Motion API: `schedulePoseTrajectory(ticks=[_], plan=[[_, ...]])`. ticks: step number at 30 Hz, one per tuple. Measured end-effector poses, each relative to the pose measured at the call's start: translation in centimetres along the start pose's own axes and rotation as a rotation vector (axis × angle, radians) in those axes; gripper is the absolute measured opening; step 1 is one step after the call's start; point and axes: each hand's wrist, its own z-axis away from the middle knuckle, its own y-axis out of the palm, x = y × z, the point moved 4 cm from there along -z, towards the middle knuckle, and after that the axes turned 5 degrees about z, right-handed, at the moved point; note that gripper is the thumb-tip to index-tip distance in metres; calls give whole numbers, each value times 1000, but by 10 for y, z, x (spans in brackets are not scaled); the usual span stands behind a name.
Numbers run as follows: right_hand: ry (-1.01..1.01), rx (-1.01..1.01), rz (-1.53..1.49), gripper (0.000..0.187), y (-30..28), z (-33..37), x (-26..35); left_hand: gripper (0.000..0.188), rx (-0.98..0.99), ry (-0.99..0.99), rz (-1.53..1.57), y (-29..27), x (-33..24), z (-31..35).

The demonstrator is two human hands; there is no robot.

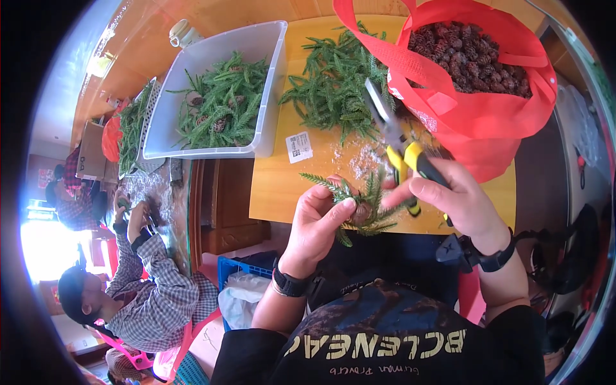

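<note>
My left hand (316, 221) pinches a green artificial pine sprig (377, 226) between thumb and fingers, low over the near edge of the table. A brown pine cone (362, 212) sits among its needles. In my right hand (462, 196) lies a pair of pliers (389, 125) with yellow and black handles. Their jaws point up and to the left, away from the sprig. My right fingertips come close to the sprig's right side; whether they touch it I cannot tell. Beyond the pliers spreads a pile of loose green sprigs (330, 86).
A red bag (497, 125) full of pine cones (468, 61) stands at the right. Left of the pile is a clear plastic tub (274, 96) holding sprigs with cones. A white label (299, 147) and white crumbs (362, 160) lie on the yellow table (276, 192). Another person (160, 295) works at the left.
</note>
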Motion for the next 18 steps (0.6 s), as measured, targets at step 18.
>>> schedulePoseTrajectory(ticks=[18], plan=[[206, 436, -931, 68, 16, 19, -40, 21, 261, -137, 375, 4, -4, -29]])
